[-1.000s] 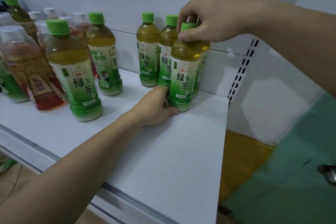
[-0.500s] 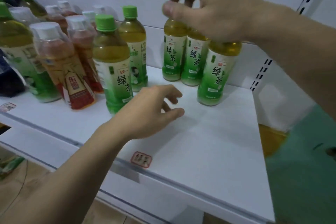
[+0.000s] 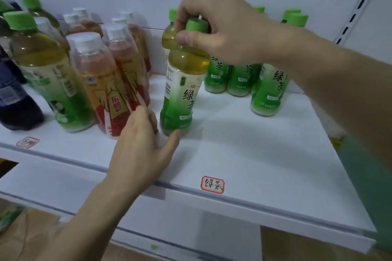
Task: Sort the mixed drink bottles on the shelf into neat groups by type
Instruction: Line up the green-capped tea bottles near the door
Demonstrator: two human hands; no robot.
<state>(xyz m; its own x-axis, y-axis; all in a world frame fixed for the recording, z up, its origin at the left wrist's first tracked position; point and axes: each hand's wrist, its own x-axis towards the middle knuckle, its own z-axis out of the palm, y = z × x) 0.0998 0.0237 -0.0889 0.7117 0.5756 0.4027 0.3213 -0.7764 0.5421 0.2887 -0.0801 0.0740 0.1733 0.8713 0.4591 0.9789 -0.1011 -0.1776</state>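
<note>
My right hand (image 3: 220, 27) grips the neck and green cap of a green tea bottle (image 3: 182, 91) that stands mid-shelf. My left hand (image 3: 144, 146) cups that bottle's base, thumb touching its foot. To the right, a group of green tea bottles (image 3: 269, 91) stands near the shelf's back corner, partly hidden by my right forearm. Left of the held bottle stand several red-labelled bottles with white caps (image 3: 106, 91). Another green-capped tea bottle (image 3: 48, 74) with a different label and a dark blue bottle (image 3: 14, 101) stand at far left. One more green-capped bottle (image 3: 168, 36) sits behind the held one.
The white shelf (image 3: 254, 154) has a red-bordered handwritten label (image 3: 212, 184) on its front edge and another label (image 3: 27, 142) at left. A slotted upright (image 3: 360, 2) runs along the right back. A lower shelf edge (image 3: 191, 235) shows below.
Both hands left the right-hand green tea group and moved left. My right hand has closed on the top of the mid-shelf green tea bottle, and my left hand has come to its base.
</note>
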